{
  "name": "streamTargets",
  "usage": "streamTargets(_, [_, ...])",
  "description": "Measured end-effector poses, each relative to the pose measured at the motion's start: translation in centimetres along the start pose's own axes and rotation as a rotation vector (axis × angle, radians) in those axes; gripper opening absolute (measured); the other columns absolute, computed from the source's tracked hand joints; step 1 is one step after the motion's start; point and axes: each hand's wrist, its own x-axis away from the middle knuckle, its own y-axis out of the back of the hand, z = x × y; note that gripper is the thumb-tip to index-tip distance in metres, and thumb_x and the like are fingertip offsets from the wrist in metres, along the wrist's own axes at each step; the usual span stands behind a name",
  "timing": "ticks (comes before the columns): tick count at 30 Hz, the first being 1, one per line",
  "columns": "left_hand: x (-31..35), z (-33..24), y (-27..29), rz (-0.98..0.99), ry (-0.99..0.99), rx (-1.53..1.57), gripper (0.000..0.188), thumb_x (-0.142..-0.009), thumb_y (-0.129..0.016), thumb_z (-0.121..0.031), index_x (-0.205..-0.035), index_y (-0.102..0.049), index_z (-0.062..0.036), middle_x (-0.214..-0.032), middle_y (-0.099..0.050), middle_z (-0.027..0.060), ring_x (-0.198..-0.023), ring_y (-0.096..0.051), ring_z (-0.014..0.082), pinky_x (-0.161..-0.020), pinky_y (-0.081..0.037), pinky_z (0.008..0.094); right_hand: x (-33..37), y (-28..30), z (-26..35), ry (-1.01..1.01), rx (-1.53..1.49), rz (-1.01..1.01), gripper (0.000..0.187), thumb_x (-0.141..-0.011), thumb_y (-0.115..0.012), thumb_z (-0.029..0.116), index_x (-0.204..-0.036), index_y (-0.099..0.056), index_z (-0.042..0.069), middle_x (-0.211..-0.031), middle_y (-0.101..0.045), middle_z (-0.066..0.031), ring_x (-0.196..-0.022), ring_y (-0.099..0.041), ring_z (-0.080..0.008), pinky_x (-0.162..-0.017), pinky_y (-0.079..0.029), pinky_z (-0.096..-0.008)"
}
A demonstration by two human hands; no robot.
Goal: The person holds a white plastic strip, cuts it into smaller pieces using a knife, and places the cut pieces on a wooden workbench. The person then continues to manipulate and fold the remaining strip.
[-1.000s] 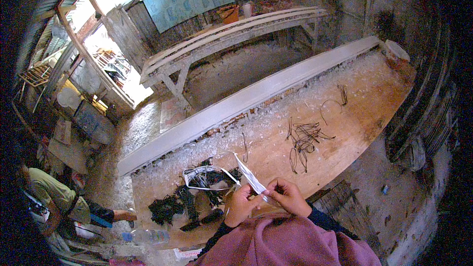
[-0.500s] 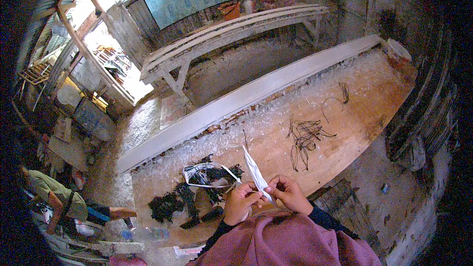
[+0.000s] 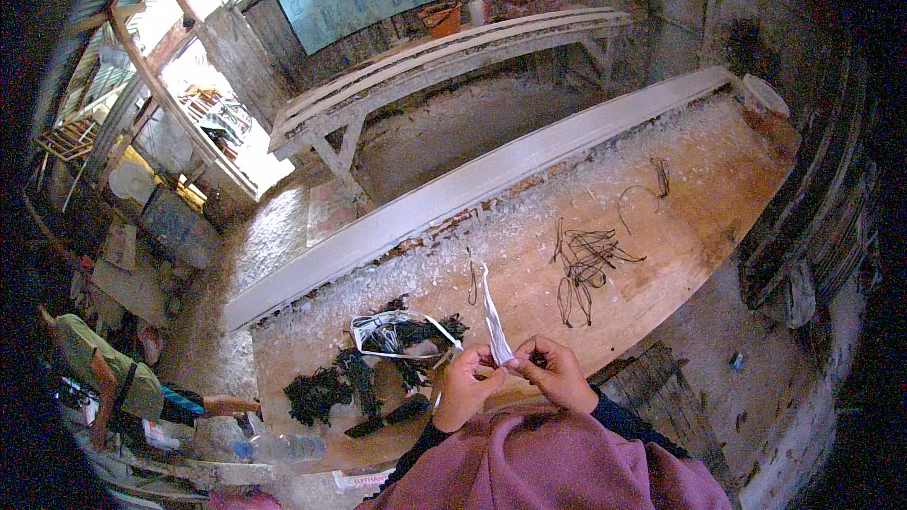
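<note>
My left hand (image 3: 463,383) and my right hand (image 3: 559,376) meet at the near edge of the wooden table. Fingertips of both pinch the lower end of a folded white strip (image 3: 493,316), which looks like cloth or plastic. Its narrow free end points up and away from me. Just left of my left hand lie tangled black strands (image 3: 321,395), and a white band (image 3: 378,317) loops around some of them. A dark elongated object (image 3: 395,416) rests beside the strands. Farther right on the table is a loose bunch of thin dark wire-like loops (image 3: 588,260).
The wooden tabletop (image 3: 704,198) carries white flakes along its far side, by a long pale board (image 3: 491,191). A clear bottle (image 3: 293,447) lies at the near left, close to another person (image 3: 118,373). Beyond stands a long bench (image 3: 425,52) with an orange bucket (image 3: 440,21).
The white strip has turned more upright, and its far tip has shifted right and a little nearer. My hands have barely moved. The person at the left has shifted slightly.
</note>
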Motion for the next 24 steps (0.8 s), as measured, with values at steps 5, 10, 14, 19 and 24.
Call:
streamTargets(5, [-0.1, 0.5, 0.0, -0.038, -0.093, -0.075, 0.014, -0.075, -0.064, -0.01, -0.085, -0.057, -0.0027, -0.08, -0.062, 0.0034, -0.073, -0.057, 0.0096, -0.063, -0.046, 0.0239, 0.1, 0.0, 0.0, 0.047, 0.033, -0.014, 0.011, -0.081, -0.06, 0.016, -0.079, -0.057, 0.005, -0.072, -0.057, -0.0019, -0.066, -0.052, -0.0098, -0.06, -0.042, -0.0241])
streamTargets(10, [-0.1, 0.9, 0.0, -0.065, 0.009, -0.104, 0.014, -0.074, -0.065, -0.011, -0.084, -0.058, -0.0027, -0.077, -0.062, 0.0025, -0.069, -0.058, 0.0099, -0.061, -0.045, 0.0233, 0.0, 0.2, 0.0, 0.051, 0.08, -0.032, 0.012, -0.081, -0.059, 0.016, -0.08, -0.057, 0.004, -0.072, -0.058, -0.0035, -0.065, -0.054, -0.0107, -0.06, -0.044, -0.0247])
streamTargets(14, [-0.1, 1.5, 0.1, -0.077, 0.023, -0.11, 0.016, -0.074, -0.065, -0.012, -0.084, -0.058, -0.0017, -0.076, -0.062, 0.0038, -0.068, -0.058, 0.0101, -0.06, -0.046, 0.0228, -0.1, 0.1, -0.3, 0.049, 0.078, -0.034, 0.012, -0.082, -0.058, 0.015, -0.08, -0.057, 0.003, -0.072, -0.059, -0.0047, -0.064, -0.054, -0.0108, -0.059, -0.045, -0.0247])
streamTargets(19, [-0.1, 2.0, 0.2, -0.091, -0.02, -0.111, 0.018, -0.074, -0.065, -0.013, -0.085, -0.058, -0.0011, -0.076, -0.062, 0.0048, -0.067, -0.058, 0.0093, -0.058, -0.045, 0.0226, 0.0, 0.1, 0.0, 0.068, 0.024, -0.018, 0.01, -0.082, -0.058, 0.013, -0.081, -0.055, 0.003, -0.07, -0.057, -0.0026, -0.064, -0.053, -0.0098, -0.058, -0.044, -0.0244])
streamTargets(24, [-0.3, 2.4, 0.5, -0.05, -0.019, -0.105, 0.016, -0.077, -0.062, -0.013, -0.086, -0.057, -0.0004, -0.077, -0.062, 0.0043, -0.063, -0.055, 0.0081, -0.054, -0.043, 0.0216, 0.1, 0.1, 0.4, 0.084, 0.026, -0.004, 0.009, -0.082, -0.057, 0.012, -0.081, -0.055, 0.004, -0.069, -0.055, -0.0012, -0.064, -0.052, -0.0095, -0.058, -0.044, -0.024])
